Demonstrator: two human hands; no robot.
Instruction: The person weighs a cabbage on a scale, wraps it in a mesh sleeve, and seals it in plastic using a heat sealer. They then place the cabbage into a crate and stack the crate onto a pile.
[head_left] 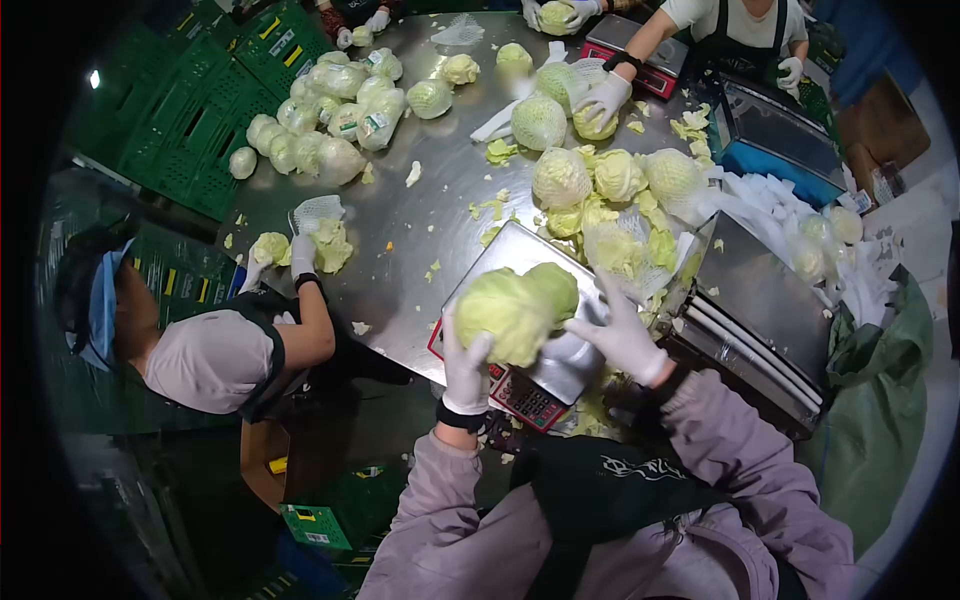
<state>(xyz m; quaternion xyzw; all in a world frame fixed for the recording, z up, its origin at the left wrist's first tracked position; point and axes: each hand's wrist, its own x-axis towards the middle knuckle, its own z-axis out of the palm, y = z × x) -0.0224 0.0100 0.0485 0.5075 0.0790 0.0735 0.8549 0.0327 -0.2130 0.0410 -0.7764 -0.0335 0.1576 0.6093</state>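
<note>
My left hand (466, 365), in a white glove, holds the left side of a pale green cabbage (505, 315) above the metal plate of a red scale (530, 395). A second, greener cabbage (553, 290) is beside it, partly hidden behind the first. My right hand (620, 335), also gloved, is at the right of the cabbages with its fingers spread, the fingertips close to them; whether they touch is unclear. Several cabbages, some in white net (562, 178), lie beyond the scale with loose leaves.
Bagged cabbages (340, 110) are piled at the table's (400, 210) far left. A co-worker at left handles a cabbage (270, 247); others work across the table. Right of me stand a metal machine (760, 280) and a green sack (875, 400). Green crates (165, 110) are stacked at the upper left.
</note>
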